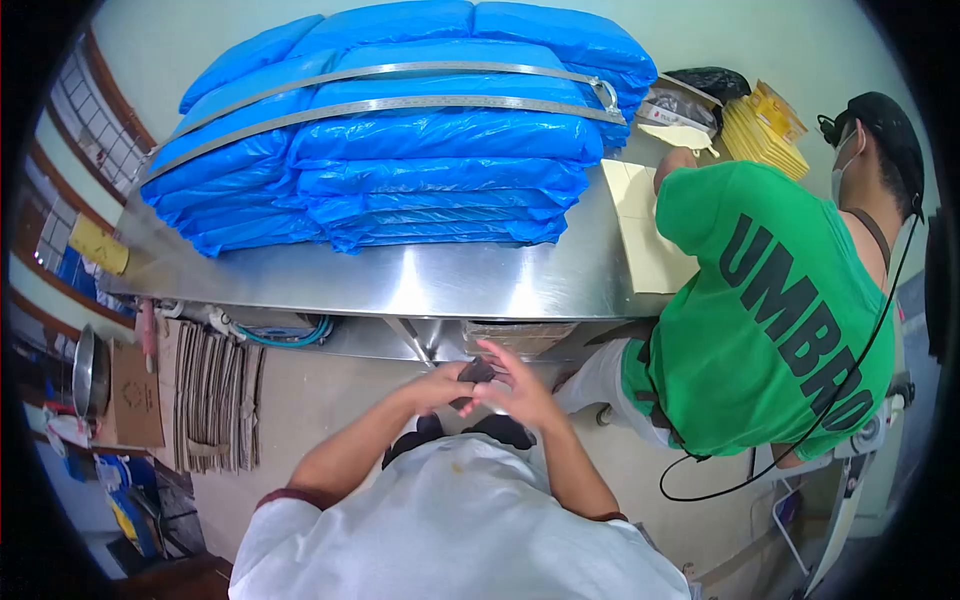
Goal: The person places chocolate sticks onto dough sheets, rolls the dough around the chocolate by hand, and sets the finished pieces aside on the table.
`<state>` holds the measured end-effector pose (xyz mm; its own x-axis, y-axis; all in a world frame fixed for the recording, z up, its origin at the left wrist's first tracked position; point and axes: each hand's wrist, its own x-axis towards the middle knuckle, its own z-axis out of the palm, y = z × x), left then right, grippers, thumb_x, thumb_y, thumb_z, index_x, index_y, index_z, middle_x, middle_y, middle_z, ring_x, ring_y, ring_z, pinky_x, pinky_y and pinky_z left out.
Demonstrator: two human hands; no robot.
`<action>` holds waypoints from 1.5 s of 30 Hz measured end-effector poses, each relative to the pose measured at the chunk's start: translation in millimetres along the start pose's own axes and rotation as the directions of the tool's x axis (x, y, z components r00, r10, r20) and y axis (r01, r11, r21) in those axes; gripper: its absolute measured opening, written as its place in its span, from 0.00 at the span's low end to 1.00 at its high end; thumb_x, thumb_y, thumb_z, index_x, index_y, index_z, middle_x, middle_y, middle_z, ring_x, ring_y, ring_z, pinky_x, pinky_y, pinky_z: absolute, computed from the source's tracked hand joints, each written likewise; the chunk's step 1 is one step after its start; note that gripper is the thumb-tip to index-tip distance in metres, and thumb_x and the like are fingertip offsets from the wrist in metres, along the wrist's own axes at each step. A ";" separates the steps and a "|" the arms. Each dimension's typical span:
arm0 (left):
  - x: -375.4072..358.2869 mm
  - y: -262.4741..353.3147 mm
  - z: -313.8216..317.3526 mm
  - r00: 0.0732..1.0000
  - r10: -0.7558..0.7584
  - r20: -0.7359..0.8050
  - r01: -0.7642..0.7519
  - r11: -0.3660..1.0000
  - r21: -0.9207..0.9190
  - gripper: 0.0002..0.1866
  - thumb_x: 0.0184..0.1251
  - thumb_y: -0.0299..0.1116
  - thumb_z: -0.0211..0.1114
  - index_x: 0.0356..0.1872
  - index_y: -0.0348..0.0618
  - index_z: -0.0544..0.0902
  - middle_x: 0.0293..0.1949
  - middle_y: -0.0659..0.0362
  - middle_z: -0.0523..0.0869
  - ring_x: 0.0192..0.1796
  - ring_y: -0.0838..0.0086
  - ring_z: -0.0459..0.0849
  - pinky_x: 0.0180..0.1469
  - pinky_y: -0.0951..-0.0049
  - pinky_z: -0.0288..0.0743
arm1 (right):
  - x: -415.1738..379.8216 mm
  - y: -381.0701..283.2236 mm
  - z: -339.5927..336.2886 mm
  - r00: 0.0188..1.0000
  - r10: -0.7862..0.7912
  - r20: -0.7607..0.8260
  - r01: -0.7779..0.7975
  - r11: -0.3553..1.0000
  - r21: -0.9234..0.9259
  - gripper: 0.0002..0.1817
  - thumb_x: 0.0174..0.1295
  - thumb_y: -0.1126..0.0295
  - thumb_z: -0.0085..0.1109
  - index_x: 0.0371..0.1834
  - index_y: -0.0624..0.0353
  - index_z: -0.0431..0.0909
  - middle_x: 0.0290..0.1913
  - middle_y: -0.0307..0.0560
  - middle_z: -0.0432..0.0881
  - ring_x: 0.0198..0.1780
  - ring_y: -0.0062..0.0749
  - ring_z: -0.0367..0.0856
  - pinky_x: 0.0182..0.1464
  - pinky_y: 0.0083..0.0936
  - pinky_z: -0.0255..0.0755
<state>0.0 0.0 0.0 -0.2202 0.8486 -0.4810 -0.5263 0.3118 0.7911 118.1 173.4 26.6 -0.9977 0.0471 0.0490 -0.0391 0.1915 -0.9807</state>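
Observation:
In front of my body, below the table's front edge, my left hand is closed on a small dark flat object. Its exact kind does not show. Against the other side of this object is my right hand, its fingers stretched out and apart and its thumb near the object's lower part. Both hands are nearly touching each other. Beyond them stands a steel table stacked with large blue plastic-wrapped bundles. Two long metal rulers lie across the bundles.
On my right, a co-worker in a green shirt leans at the table beside pale yellow sheets. Yellow stacked packets and an open box sit behind. Flattened cardboard and a metal bowl are at left; a carton is under the table.

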 end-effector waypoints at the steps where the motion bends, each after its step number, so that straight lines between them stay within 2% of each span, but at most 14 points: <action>1: 6.7 8.3 6.3 0.998 0.019 0.066 -0.028 0.990 0.139 0.22 0.63 0.36 0.72 0.55 0.40 0.81 0.36 0.60 0.87 0.35 0.78 0.84 0.39 0.74 0.79 | -4.3 -0.7 -14.6 0.993 0.109 0.045 -0.112 0.991 0.070 0.37 0.60 0.70 0.74 0.73 0.56 0.69 0.63 0.53 0.78 0.64 0.35 0.78 0.64 0.31 0.71; 2: 14.6 18.6 11.2 0.990 0.038 0.132 -0.074 0.959 0.275 0.21 0.62 0.36 0.73 0.54 0.40 0.82 0.33 0.61 0.86 0.31 0.78 0.84 0.35 0.74 0.78 | -7.1 -0.2 -27.5 0.974 0.208 0.093 -0.219 0.966 0.135 0.32 0.61 0.74 0.72 0.70 0.58 0.74 0.57 0.50 0.84 0.57 0.31 0.85 0.57 0.27 0.79; 3: 4.7 85.6 -81.0 0.998 0.023 0.061 -0.052 0.849 0.526 0.20 0.62 0.36 0.72 0.52 0.39 0.82 0.32 0.60 0.86 0.30 0.78 0.84 0.34 0.74 0.78 | 94.3 21.5 12.0 0.998 0.055 0.036 -0.061 0.975 0.215 0.29 0.62 0.75 0.72 0.67 0.59 0.75 0.54 0.48 0.85 0.55 0.29 0.85 0.54 0.26 0.79; 6: 37.5 87.9 -75.9 0.994 0.047 0.095 -0.098 0.749 0.655 0.17 0.60 0.36 0.72 0.45 0.36 0.83 0.30 0.58 0.86 0.30 0.76 0.84 0.34 0.71 0.77 | 90.7 35.8 -7.9 0.986 0.168 -0.020 -0.160 0.966 0.203 0.19 0.62 0.79 0.70 0.56 0.63 0.78 0.44 0.40 0.86 0.46 0.22 0.85 0.49 0.23 0.79; 9: 51.8 107.4 -104.7 0.923 0.381 0.049 -0.203 0.377 0.904 0.21 0.57 0.41 0.75 0.46 0.39 0.83 0.34 0.50 0.89 0.35 0.58 0.88 0.39 0.60 0.79 | 137.2 59.6 -12.5 0.992 0.083 -0.091 -0.055 0.959 0.279 0.20 0.61 0.80 0.70 0.57 0.62 0.79 0.46 0.42 0.86 0.46 0.24 0.85 0.47 0.24 0.80; 11: 62.0 117.0 -118.0 0.855 0.519 0.023 -0.196 0.281 0.939 0.20 0.57 0.41 0.75 0.47 0.41 0.83 0.35 0.48 0.89 0.37 0.48 0.87 0.40 0.56 0.79 | 169.5 67.5 -14.7 0.986 -0.078 -0.147 0.087 0.994 0.063 0.21 0.58 0.79 0.72 0.55 0.60 0.80 0.50 0.45 0.84 0.51 0.31 0.85 0.52 0.28 0.80; 15: 68.3 120.8 -143.3 0.781 0.624 0.022 -0.075 0.060 0.995 0.25 0.54 0.42 0.78 0.53 0.47 0.82 0.52 0.51 0.86 0.56 0.52 0.83 0.57 0.54 0.75 | 204.7 72.5 -16.1 0.932 -0.346 -0.105 0.289 0.888 -0.357 0.20 0.54 0.79 0.73 0.51 0.59 0.80 0.52 0.51 0.81 0.55 0.49 0.83 0.57 0.37 0.78; 22: 53.1 91.1 -159.7 0.665 0.743 -0.081 -0.178 0.262 0.948 0.37 0.54 0.40 0.80 0.66 0.43 0.76 0.62 0.48 0.80 0.64 0.49 0.76 0.66 0.54 0.70 | 205.1 62.4 -18.9 0.939 -0.343 -0.006 0.309 0.855 -0.416 0.28 0.55 0.73 0.74 0.60 0.61 0.77 0.59 0.55 0.79 0.62 0.55 0.76 0.63 0.41 0.73; 25: 51.1 83.7 -164.0 0.674 0.731 -0.107 -0.178 0.301 0.937 0.40 0.54 0.39 0.80 0.68 0.42 0.74 0.63 0.47 0.79 0.65 0.49 0.76 0.68 0.53 0.69 | 209.7 66.7 -17.6 0.940 -0.335 0.067 0.323 0.807 -0.494 0.32 0.55 0.70 0.75 0.64 0.63 0.75 0.60 0.56 0.78 0.62 0.56 0.76 0.64 0.42 0.72; 28: 43.1 85.5 -167.4 0.568 0.812 -0.131 -0.158 0.264 0.952 0.41 0.51 0.37 0.82 0.69 0.42 0.73 0.62 0.48 0.80 0.64 0.49 0.77 0.67 0.55 0.72 | 221.1 74.4 -12.7 0.942 -0.321 0.099 0.326 0.806 -0.494 0.34 0.58 0.69 0.72 0.68 0.66 0.72 0.62 0.59 0.76 0.61 0.57 0.75 0.65 0.45 0.70; 31: 21.6 85.1 -172.8 0.523 0.798 -0.301 -0.148 0.432 0.889 0.42 0.51 0.35 0.83 0.69 0.41 0.73 0.61 0.48 0.80 0.62 0.53 0.80 0.66 0.58 0.74 | 227.7 73.2 -9.8 0.942 -0.329 0.062 0.314 0.806 -0.502 0.33 0.57 0.68 0.73 0.67 0.66 0.73 0.61 0.59 0.77 0.61 0.56 0.75 0.65 0.44 0.70; 36: 23.8 58.4 -167.6 0.396 0.718 -0.572 -0.200 0.676 0.710 0.25 0.54 0.30 0.81 0.52 0.37 0.82 0.40 0.58 0.87 0.42 0.71 0.84 0.48 0.72 0.78 | 226.9 74.2 -9.1 0.944 -0.328 0.018 0.295 0.824 -0.484 0.30 0.56 0.68 0.74 0.63 0.62 0.77 0.58 0.56 0.79 0.60 0.55 0.77 0.63 0.43 0.72; 40: 46.4 66.9 -152.6 0.293 0.714 -0.636 -0.125 0.688 0.715 0.23 0.49 0.38 0.83 0.40 0.40 0.80 0.34 0.58 0.84 0.36 0.69 0.82 0.40 0.69 0.76 | 229.6 71.4 -6.7 0.941 -0.338 0.004 0.298 0.824 -0.482 0.27 0.56 0.68 0.74 0.60 0.61 0.79 0.56 0.55 0.81 0.58 0.55 0.78 0.62 0.43 0.72; 45: 69.7 62.8 -146.8 0.155 0.785 -0.600 -0.033 0.611 0.791 0.19 0.53 0.35 0.79 0.39 0.38 0.79 0.33 0.51 0.85 0.36 0.64 0.85 0.38 0.66 0.77 | 229.0 71.4 -4.6 0.947 -0.321 -0.020 0.266 0.816 -0.513 0.27 0.57 0.66 0.73 0.60 0.60 0.79 0.56 0.56 0.81 0.58 0.56 0.77 0.63 0.44 0.72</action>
<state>-169.0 16.0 -39.3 -0.9401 0.1199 0.3190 0.3348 0.5005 0.7984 -112.9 202.3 -31.3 -0.9308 0.0031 0.3656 -0.2687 0.6721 -0.6900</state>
